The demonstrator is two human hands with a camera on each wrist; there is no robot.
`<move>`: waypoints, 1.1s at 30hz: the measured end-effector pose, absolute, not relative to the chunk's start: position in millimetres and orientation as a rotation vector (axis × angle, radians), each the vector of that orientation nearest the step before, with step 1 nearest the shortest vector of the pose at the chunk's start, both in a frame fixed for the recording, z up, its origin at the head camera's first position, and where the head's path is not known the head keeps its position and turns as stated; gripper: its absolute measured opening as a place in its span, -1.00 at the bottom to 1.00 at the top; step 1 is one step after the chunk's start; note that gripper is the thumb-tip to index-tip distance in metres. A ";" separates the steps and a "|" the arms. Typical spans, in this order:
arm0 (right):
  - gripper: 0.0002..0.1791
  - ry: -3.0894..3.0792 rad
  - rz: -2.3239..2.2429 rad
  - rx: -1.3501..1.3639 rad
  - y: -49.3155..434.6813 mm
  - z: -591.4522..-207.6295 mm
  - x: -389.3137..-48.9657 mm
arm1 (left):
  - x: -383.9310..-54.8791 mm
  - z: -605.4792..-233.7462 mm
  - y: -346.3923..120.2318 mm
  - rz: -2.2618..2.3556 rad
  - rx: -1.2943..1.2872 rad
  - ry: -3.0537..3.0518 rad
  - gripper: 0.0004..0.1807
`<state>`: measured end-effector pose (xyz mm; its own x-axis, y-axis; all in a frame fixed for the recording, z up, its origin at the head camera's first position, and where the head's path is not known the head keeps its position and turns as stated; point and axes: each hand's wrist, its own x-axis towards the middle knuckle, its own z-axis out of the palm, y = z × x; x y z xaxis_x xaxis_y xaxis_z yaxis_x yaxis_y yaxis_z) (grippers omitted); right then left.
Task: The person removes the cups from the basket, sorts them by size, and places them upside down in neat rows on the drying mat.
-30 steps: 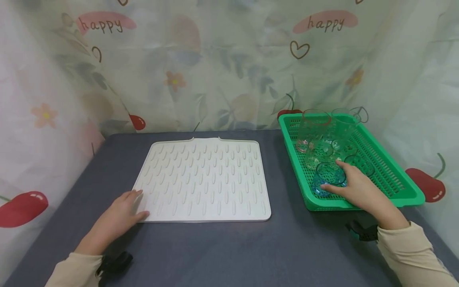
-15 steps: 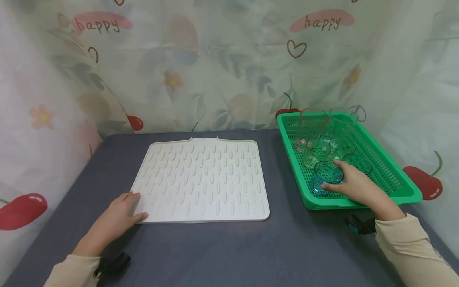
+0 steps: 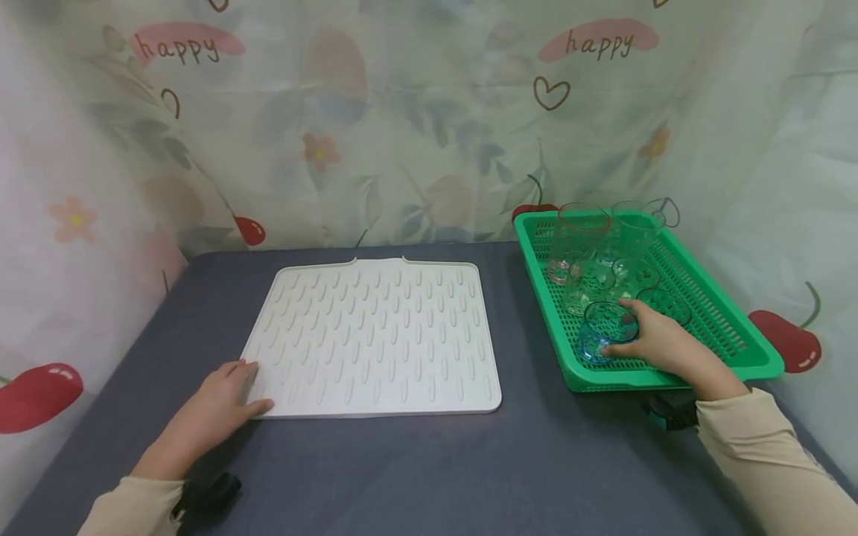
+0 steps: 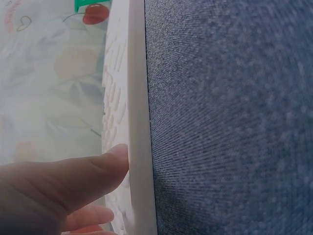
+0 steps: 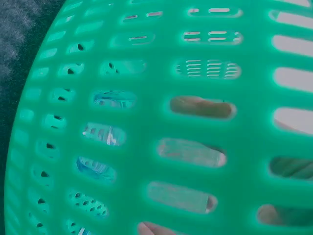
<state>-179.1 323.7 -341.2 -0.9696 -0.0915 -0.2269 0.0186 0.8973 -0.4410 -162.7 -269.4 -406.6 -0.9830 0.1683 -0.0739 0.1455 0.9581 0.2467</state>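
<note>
My right hand reaches over the near rim of the green plastic basket, thumb and forefinger around a blue glass cup. In the right wrist view the basket wall fills the picture; parts of the hand and bluish glass show only through its slots. My left hand rests at the near left corner of a white ribbed board, its fingers lightly bent. In the left wrist view the thumb touches the raised edge of the board.
Behind the blue cup stand several clear glasses, among them a tall red-rimmed glass and a handled glass. Another low glass sits beside my right hand. Dark grey cloth covers the table; a printed curtain hangs behind.
My right thumb and fingers have moved in closer on the blue glass cup. The left hand stays on the board. The whole head view has shifted slightly.
</note>
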 end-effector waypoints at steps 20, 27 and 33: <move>0.05 2.789 -0.851 -0.119 329.3 -343.5 -180.1 | -163.3 -408.4 -270.3 0.358 0.260 3.025 -0.15; 0.05 2.819 -0.892 -0.120 328.2 -342.3 -177.0 | -164.2 -407.8 -270.6 0.352 0.252 3.017 -0.13; 0.06 2.843 -0.954 -0.115 326.9 -338.5 -172.8 | -164.5 -407.8 -269.8 0.347 0.263 3.020 -0.15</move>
<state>-172.8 326.9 -338.5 -0.9872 -0.1167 -0.1085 -0.0276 0.7960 -0.6046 -164.5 -269.8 -407.8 -0.9811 0.1806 -0.0698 0.1601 0.9594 0.2323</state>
